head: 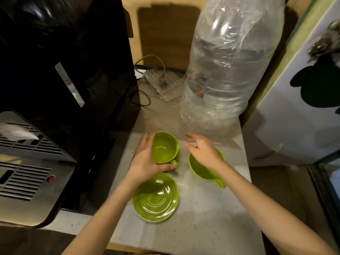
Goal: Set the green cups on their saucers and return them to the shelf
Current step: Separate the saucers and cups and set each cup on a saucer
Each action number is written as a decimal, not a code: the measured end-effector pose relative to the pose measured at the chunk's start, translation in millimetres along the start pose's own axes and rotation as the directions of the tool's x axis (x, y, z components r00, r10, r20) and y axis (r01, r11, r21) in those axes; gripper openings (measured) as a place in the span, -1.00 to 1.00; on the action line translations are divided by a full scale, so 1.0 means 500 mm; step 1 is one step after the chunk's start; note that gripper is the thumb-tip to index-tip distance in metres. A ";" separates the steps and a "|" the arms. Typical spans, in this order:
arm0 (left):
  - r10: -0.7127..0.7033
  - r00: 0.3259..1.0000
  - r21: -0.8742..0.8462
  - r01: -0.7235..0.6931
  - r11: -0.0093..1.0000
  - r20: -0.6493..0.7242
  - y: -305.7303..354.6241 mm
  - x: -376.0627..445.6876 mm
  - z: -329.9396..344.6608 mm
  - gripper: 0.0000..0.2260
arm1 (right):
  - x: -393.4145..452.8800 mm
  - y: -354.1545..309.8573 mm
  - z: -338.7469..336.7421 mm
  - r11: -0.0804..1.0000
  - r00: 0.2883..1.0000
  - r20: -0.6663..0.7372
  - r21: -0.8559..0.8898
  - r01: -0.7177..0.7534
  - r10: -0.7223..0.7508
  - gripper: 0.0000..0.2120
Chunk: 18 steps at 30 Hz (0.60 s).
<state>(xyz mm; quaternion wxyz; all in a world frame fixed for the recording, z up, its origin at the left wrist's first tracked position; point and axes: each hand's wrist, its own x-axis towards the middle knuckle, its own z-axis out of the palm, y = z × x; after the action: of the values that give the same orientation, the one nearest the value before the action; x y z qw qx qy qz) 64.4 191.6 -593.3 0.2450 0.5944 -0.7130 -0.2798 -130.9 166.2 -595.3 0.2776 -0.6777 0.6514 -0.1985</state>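
Head view looks down on a pale speckled table. At centre the left hand is clamped on a green cup, fingers on its far-left wall and thumb near the handle. Just below it, toward the bottom of the frame, a green saucer lies bare, and the thumb comes close to its upper rim. To the right the right hand hovers with its fingers spread apart over a second green cup, whose handle points to the lower right; I cannot tell if it touches the rim. A black machine borders the table on the left. Above the cups, a large plastic bottle in wrap stands close. Free table remains at lower right, up to its right edge.
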 end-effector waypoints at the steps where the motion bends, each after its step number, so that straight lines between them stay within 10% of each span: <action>1: 0.024 1.000 0.008 -0.024 1.000 -0.012 0.014 0.000 0.004 -0.01 | -0.007 0.011 -0.012 0.999 1.000 -0.026 0.032 -0.011 0.012 -0.62; 7: 0.208 0.978 -0.119 -0.207 0.971 -0.004 0.101 -0.008 0.056 -0.16 | -0.070 0.088 -0.063 0.965 0.981 -0.134 0.239 -0.105 0.140 -0.67; 18: 0.131 0.954 -0.089 -0.110 0.990 0.270 0.109 0.009 0.182 0.14 | -0.125 0.157 -0.048 0.843 0.925 0.012 0.406 -0.352 0.380 -0.59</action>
<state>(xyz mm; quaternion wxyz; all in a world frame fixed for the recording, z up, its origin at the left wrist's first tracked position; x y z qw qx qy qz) -37.3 204.4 -621.6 0.1819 0.4958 -0.7643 -0.3701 -211.4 225.5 -621.0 0.4207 -0.4623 0.7231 -0.2940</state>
